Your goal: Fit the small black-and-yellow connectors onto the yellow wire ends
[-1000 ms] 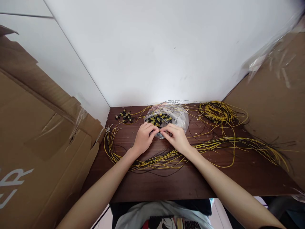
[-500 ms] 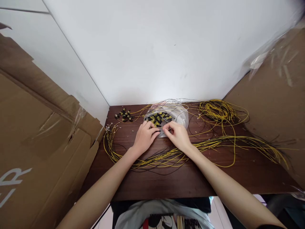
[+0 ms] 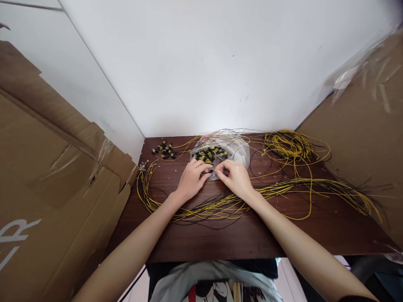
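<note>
Yellow wire, thin (image 3: 213, 169), shows btwn the two hands' fingertips, mid-table, just on the near side of the plastic bag (image 3: 242, 156). L hand (image 3: 190, 178): thumb + forefinger close together on what looks like a tiny dark piece (image 3: 211, 171), right by the wire; too small to say what it is. R hand (image 3: 235, 178): thumb + forefinger tips pressed tog., seemingly pinching the wire. From the hands: loose black-and-yellow parts (image 3: 210, 154) in the bag at 12 o'clock, smaller heap of parts (image 3: 164, 150) at 10, coil of wire (image 3: 287, 144) at 2, long wire bundle (image 3: 217, 206) sweeping 9 to 3 via 6, forearms crossing over it. To do this bit well, I'd say: pinch the wire v. near its working end so it can't bow; L steady, R doing the small moves; wire + piece in one straight line, light pressure, no twisting. Forearms resting low on the table (image 3: 217, 247) would prob. cut shake, but watch sleeves/wrists re: snagging bundle strands at 6. Slack matters too: a tight strand would tug the pinch off line.
</note>
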A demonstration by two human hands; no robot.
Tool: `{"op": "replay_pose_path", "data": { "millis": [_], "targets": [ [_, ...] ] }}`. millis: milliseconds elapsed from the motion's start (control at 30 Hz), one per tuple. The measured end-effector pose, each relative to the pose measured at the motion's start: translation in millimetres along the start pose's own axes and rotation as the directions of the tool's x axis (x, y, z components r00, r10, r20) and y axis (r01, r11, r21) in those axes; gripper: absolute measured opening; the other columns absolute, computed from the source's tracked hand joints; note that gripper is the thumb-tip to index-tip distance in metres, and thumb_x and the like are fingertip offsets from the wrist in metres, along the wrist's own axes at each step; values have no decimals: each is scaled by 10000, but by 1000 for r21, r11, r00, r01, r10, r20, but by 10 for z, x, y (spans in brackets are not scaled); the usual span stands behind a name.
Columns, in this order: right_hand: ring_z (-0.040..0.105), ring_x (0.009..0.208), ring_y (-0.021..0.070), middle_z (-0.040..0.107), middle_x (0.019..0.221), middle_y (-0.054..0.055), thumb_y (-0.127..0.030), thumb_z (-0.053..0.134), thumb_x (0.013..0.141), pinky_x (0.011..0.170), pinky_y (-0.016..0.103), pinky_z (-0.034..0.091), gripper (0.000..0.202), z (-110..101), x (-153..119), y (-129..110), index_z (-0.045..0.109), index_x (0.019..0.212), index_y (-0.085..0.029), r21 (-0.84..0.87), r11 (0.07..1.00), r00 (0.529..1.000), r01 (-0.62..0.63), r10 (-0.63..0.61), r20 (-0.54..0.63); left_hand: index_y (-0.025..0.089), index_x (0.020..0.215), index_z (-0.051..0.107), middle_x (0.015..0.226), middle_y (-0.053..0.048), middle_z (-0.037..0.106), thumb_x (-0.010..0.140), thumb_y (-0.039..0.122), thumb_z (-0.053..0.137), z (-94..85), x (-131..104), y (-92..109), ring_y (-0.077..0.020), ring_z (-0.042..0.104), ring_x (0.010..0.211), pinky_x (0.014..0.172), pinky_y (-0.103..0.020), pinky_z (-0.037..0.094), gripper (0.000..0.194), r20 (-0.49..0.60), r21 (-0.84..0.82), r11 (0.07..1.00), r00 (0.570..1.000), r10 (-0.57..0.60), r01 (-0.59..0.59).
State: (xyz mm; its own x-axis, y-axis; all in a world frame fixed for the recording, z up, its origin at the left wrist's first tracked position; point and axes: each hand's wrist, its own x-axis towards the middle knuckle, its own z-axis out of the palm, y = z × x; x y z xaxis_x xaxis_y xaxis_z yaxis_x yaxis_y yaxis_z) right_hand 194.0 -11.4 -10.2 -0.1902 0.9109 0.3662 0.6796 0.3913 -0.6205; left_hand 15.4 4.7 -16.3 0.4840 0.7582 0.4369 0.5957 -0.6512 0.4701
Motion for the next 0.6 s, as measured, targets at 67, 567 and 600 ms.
{"op": "replay_pose_path", "data": {
  "millis": [67, 567, 600],
  "targets": [
    [520, 626, 137, 631, 748, 17, -221, 524, 802, 580, 242, 358, 112, -3, 0, -7, 617, 753, -184, 0, 1000, 1000, -6, 6, 4, 164, 1025, 641, 850, -52, 618, 842, 181, 561, 3, -1, -2, -203, 493, 861, 808, -371, 438, 201, -17, 2, 1000, 1000, 8, -8],
    [496, 617, 117, 575, 717, 7, -175, 527, 763, 560, 219, 349, 66, 6, -27, -41, 570, 713, -176, 68, 996, 997, 61, -57, -60, 173, 973, 666, 854, -59, 586, 852, 169, 535, -7, -19, 17, -177, 494, 856, 770, -334, 445, 178, -187, -54, 992, 977, 103, -115],
    [493, 615, 118, 572, 714, 7, -176, 528, 764, 559, 220, 347, 65, 8, -29, -40, 566, 710, -176, 65, 996, 996, 62, -57, -69, 173, 975, 664, 854, -59, 586, 853, 170, 534, -8, -20, 18, -176, 494, 856, 771, -333, 445, 179, -187, -54, 992, 977, 105, -117]
  ]
}}
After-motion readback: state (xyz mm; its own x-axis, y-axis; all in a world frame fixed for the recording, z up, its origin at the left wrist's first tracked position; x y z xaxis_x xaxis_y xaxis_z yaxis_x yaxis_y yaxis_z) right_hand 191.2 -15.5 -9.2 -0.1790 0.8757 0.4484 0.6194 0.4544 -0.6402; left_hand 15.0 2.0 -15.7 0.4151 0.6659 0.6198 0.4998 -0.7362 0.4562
